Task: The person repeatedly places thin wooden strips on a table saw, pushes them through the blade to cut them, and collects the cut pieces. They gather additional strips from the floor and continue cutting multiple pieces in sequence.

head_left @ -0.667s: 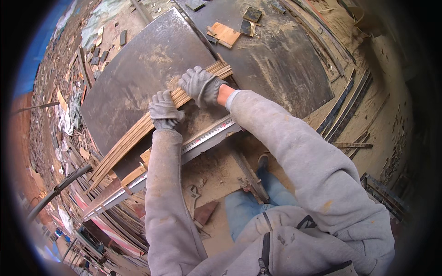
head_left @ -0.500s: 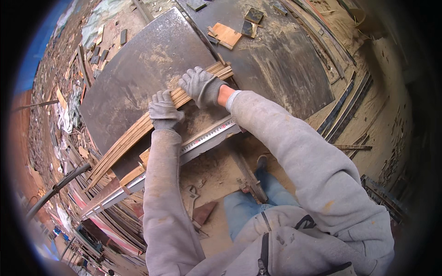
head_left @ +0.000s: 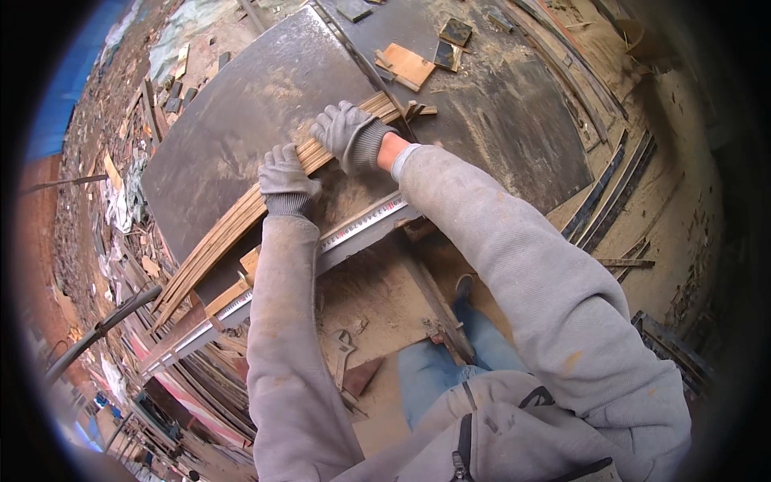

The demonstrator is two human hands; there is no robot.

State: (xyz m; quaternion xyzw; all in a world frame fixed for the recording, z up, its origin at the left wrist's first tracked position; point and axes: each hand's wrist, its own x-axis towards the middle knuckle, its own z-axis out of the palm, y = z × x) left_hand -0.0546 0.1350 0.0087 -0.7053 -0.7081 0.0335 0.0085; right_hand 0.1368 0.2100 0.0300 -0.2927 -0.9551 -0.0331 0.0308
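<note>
Across the dark metal surface (head_left: 233, 136), the bundle of wood strips (head_left: 225, 237) runs from near left to far right, beyond a measuring rule (head_left: 365, 222) on the near edge. The left hand (head_left: 287, 175) clasps it past its middle, fingers curled over the top; the right hand (head_left: 347, 132) grips it likewise, close to the far right end. That end sits beside a long seam (head_left: 347, 45). Uneven pressure from the 2 hands could let the layers slip over each other, and the overhanging near left end could drag the bundle askew. Should a blade sit in the seam, though none is clear, the right hand would be at risk. Unlike the earlier frame, a short wood piece (head_left: 427, 110) lies apart past the seam.
</note>
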